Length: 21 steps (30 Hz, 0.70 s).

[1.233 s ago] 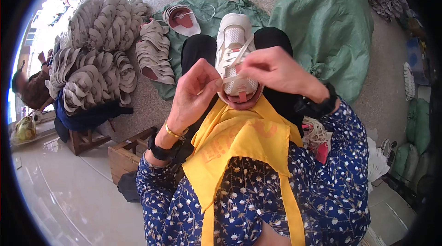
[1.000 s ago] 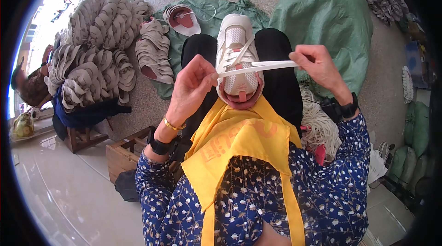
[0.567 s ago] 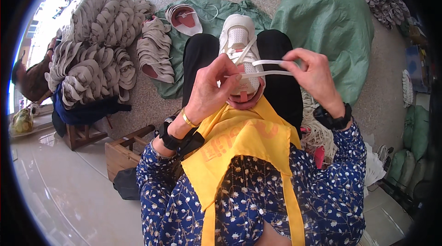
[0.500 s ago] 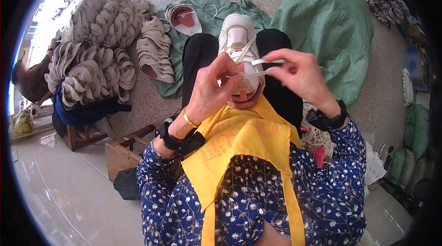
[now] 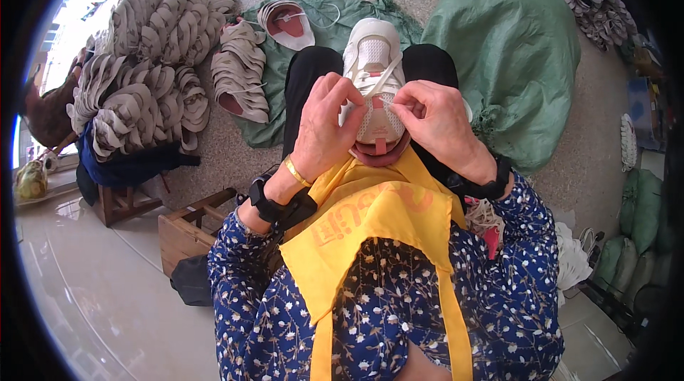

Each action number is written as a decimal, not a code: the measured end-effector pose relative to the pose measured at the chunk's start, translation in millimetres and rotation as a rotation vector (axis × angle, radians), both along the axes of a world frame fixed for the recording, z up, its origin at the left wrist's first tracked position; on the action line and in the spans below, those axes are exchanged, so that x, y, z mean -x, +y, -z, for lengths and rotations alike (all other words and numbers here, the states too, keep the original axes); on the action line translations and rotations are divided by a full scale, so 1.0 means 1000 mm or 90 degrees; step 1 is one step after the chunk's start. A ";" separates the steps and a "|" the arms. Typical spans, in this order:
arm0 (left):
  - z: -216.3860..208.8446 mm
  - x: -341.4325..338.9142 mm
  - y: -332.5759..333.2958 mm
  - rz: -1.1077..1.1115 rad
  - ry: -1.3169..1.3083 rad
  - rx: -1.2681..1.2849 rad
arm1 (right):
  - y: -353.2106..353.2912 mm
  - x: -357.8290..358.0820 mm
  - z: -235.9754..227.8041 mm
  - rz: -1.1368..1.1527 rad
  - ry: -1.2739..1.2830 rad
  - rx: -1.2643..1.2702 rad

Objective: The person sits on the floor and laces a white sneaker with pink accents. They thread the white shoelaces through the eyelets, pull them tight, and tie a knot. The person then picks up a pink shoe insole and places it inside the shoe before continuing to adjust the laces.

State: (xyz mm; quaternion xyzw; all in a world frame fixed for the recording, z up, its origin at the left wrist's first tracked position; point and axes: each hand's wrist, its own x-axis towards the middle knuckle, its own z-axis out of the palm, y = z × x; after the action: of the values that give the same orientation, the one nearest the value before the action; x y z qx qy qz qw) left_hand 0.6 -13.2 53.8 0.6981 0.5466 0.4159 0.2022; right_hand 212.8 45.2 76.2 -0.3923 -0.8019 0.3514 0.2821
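Note:
Between my knees stands a white shoe [image 5: 373, 53], toe pointing away, with a pink lining at its opening and pink tabs. White shoelace [image 5: 387, 76] crosses its front. My left hand [image 5: 324, 124] is closed in a pinch at the left row of lace holes, and my right hand [image 5: 443, 124] pinches at the right row. Both seem to grip the shoelace, though its ends are mostly hidden by the fingers. A yellow apron [image 5: 370, 210] covers my lap just below the shoe's heel.
Stacked grey-white shoe uppers [image 5: 153, 46] are piled at the left, with a shorter row [image 5: 240, 74] nearer. One loose upper [image 5: 288, 24] lies on green sheeting [image 5: 271, 121]. A bulging green sack [image 5: 509, 53] sits at the right. A wooden stool [image 5: 182, 235] stands lower left.
My right hand has come down and left, close against the shoe, and the loop of lace it held out is no longer seen. My left hand has shifted slightly; the fingertips now face each other.

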 end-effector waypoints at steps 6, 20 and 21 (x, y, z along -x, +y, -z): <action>0.007 -0.003 -0.002 -0.001 0.008 0.005 | 0.000 0.001 0.001 -0.003 -0.075 -0.037; 0.008 -0.006 -0.003 -0.006 -0.013 0.021 | 0.011 0.008 0.000 0.000 -0.091 0.023; 0.009 -0.007 -0.003 -0.007 -0.019 0.020 | 0.010 0.008 0.000 0.006 -0.070 0.067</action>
State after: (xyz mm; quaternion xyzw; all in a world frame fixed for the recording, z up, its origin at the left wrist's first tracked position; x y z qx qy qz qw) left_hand 7.2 -16.4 44.6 0.6853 0.5541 0.4187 0.2192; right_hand 204.4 55.6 75.9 -0.4291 -0.7949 0.3693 0.2183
